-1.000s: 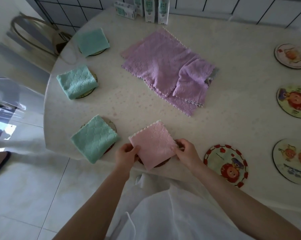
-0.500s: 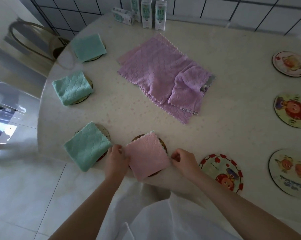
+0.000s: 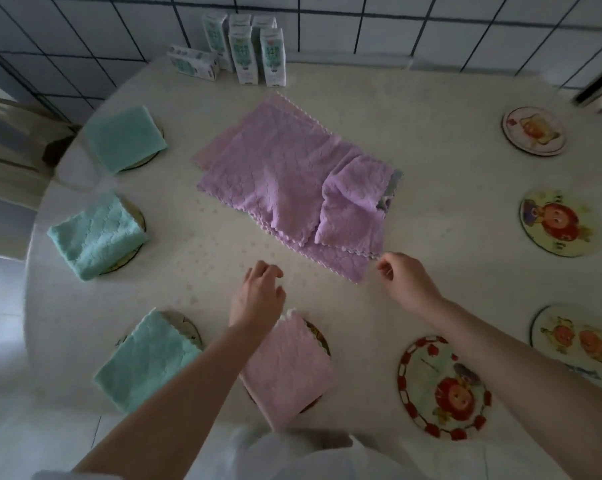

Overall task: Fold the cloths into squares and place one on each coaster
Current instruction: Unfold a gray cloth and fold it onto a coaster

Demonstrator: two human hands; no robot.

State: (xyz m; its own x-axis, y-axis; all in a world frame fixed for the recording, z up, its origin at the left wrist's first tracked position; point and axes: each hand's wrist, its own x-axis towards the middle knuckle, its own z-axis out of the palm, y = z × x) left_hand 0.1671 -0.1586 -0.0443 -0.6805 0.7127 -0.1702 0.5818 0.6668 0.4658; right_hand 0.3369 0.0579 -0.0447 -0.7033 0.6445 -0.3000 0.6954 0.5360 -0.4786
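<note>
Hovering left hand loose and empty, right hand curled at corner of scalloped lilac cloths, grip unclear

White garment at chest; both forearms unsleeved.

Centre of worktop: pile of unfolded cloths. Behind it, at the far edge by the wall: cartons. Along left edge, far to near: three folded cloths, each on a coaster. Near edge, middle: fourth folded cloth, also on a coaster; just right of it, bare coaster. Along right edge: three more bare coasters.
</note>
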